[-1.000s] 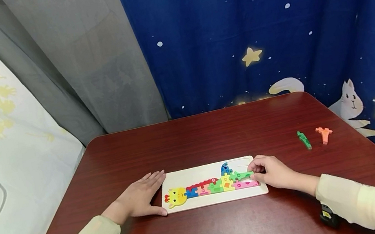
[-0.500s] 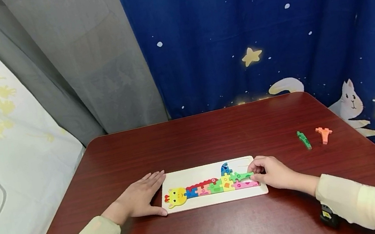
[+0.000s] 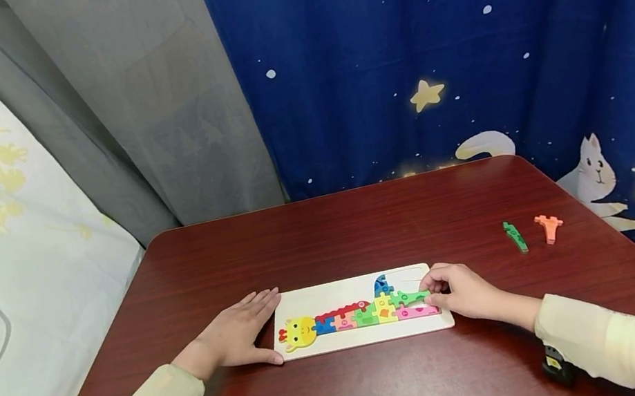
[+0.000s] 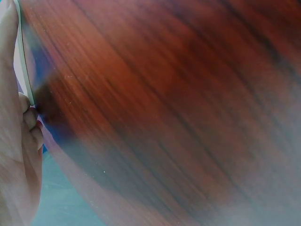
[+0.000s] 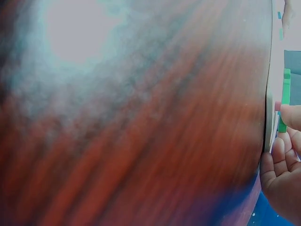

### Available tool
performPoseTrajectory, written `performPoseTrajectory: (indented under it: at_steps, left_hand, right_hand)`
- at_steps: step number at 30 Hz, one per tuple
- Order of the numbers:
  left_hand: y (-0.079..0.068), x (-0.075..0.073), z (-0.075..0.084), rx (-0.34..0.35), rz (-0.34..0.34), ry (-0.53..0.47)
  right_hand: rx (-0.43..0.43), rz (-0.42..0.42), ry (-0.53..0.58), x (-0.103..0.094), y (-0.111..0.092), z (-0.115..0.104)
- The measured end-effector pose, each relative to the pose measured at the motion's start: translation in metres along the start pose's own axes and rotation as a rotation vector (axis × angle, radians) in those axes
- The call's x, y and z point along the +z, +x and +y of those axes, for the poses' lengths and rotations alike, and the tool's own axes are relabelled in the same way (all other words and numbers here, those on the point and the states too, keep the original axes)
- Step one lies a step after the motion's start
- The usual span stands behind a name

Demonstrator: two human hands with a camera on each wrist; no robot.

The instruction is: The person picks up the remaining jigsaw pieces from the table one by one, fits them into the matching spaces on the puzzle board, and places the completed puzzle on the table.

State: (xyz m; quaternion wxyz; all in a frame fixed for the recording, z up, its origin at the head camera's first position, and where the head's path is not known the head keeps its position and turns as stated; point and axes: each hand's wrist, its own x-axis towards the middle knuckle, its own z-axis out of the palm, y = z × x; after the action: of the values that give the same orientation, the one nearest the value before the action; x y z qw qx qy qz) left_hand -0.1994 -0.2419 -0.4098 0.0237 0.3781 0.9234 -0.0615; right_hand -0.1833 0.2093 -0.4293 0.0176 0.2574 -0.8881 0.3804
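A white puzzle board [image 3: 366, 336] carries a giraffe made of coloured pieces, its yellow head [image 3: 300, 333] at the left end. My right hand [image 3: 461, 287] pinches a light green puzzle piece [image 3: 407, 297] by its right end, at the board's right side. In the right wrist view that green piece [image 5: 286, 84] stands a little proud of the board. Below it lies a pink piece [image 3: 415, 312], and a blue piece [image 3: 381, 286] sits up and to the left. My left hand [image 3: 242, 332] rests flat with fingers straight, thumb and fingertips at the board's left edge.
A dark green puzzle piece [image 3: 515, 237] and an orange one [image 3: 549, 228] lie loose on the reddish-brown table [image 3: 331, 241], toward its right edge. Behind the table hang a grey curtain [image 3: 164, 111] and a blue one with stars [image 3: 348, 81].
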Motion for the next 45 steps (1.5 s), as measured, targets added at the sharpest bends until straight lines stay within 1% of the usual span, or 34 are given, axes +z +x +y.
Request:
performPoseTrajectory:
  at_steps: [3, 13, 20, 27, 30, 40, 45]
  left_hand:
    - [-0.0004, -0.0009, 0.0008, -0.001, -0.001, -0.003]
    - [0.0, -0.0016, 0.0012, -0.002, -0.008, -0.003]
    - [0.0005, -0.0014, 0.0007, 0.001, 0.0, -0.009]
    - [0.0004, -0.0001, 0.0004, 0.004, 0.014, 0.0]
    - [0.0007, 0.0003, 0.0004, 0.008, 0.02, 0.001]
    - [-0.0002, -0.0013, 0.0009, 0.015, 0.021, -0.007]
    - [-0.0003, -0.0031, 0.0014, 0.012, 0.004, -0.014]
  right_hand:
    - [-0.003, -0.002, 0.005, -0.0002, -0.0001, 0.0004]
    - [-0.09, 0.022, -0.007, -0.0003, 0.0015, 0.0011]
    - [-0.064, 0.012, -0.012, -0.0007, 0.0026, 0.0008]
    - [-0.08, 0.018, -0.028, 0.0002, 0.0023, 0.0013]
    - [-0.08, 0.008, -0.041, 0.0009, 0.0023, 0.0024]
    - [-0.092, -0.011, -0.083, -0.0003, 0.0019, 0.0016]
    - [-0.088, -0.019, -0.098, -0.001, 0.0014, 0.0009]
